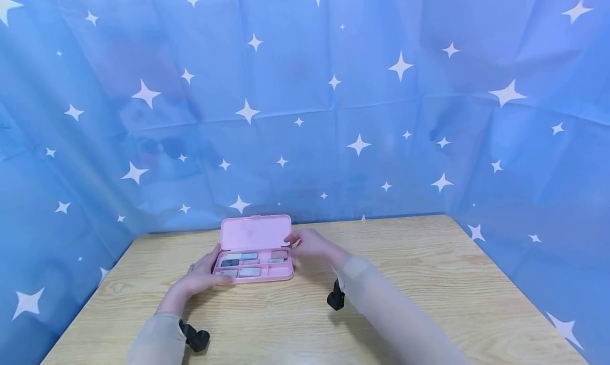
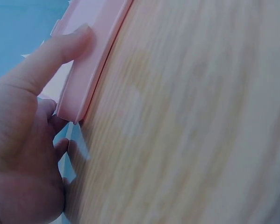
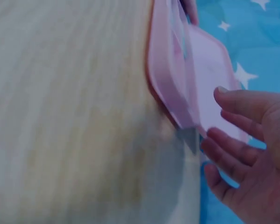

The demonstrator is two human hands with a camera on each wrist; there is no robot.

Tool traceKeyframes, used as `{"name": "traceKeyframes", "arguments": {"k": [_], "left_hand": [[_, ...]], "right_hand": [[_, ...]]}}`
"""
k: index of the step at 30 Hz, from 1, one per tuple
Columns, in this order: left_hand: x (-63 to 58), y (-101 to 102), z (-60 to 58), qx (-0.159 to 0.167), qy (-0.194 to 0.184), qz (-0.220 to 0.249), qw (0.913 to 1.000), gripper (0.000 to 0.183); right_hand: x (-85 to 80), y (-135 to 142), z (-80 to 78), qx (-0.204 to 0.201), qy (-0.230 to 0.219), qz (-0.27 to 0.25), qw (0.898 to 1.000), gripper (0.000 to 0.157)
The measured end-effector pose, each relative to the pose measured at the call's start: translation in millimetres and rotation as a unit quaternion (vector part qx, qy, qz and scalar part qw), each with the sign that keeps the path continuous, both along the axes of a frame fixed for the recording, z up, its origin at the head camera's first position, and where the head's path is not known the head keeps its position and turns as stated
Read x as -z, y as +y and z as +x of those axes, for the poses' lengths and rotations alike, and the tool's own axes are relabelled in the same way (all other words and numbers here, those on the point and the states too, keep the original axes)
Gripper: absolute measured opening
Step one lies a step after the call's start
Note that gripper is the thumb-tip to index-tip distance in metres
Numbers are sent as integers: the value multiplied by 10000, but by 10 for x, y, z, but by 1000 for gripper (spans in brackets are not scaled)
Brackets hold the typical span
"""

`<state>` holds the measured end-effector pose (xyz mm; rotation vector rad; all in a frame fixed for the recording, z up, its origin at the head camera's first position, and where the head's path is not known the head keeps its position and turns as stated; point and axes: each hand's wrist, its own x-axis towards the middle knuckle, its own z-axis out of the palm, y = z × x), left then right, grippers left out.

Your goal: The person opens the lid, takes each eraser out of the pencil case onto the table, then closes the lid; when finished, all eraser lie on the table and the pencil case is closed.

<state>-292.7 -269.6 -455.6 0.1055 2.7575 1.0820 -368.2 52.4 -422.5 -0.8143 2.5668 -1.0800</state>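
Note:
A pink plastic case (image 1: 278,272) lies on the table with its lid (image 1: 256,233) raised at the back. Several small rectangular blocks, whitish, light blue, dark teal and brownish, sit in its compartments; one light block (image 1: 250,272) is in the front row. My left hand (image 1: 202,275) holds the case's left end, with the thumb (image 2: 67,44) on the front wall and the fingers round the left side. By the right end of the lid is my right hand (image 1: 310,246). Its fingers are loosely bent with nothing between them, as the right wrist view shows.
The wooden table (image 1: 381,301) extends in front of the case and to its right. Behind it hangs a blue cloth (image 1: 295,158) with white stars, close to the back edge. Black wrist devices (image 1: 335,296) are strapped under both sleeves.

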Motion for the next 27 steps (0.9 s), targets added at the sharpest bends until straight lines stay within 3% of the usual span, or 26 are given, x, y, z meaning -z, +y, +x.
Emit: {"name": "traceKeyframes", "arguments": {"k": [6,16,27], "left_hand": [[23,-9,1,-45,-21,-74,10000,118],[30,3,-26,7,51,-96,9999,118],[45,-2,-34,-71,49,-99,9999,119]], "right_hand": [[-142,-34,-99,-515,108,423,9977,38],[-102,-123,-118,-1236,863,737,9858,37],[-62,-208,-120,-1440,1266,1306,9727,44]]}}
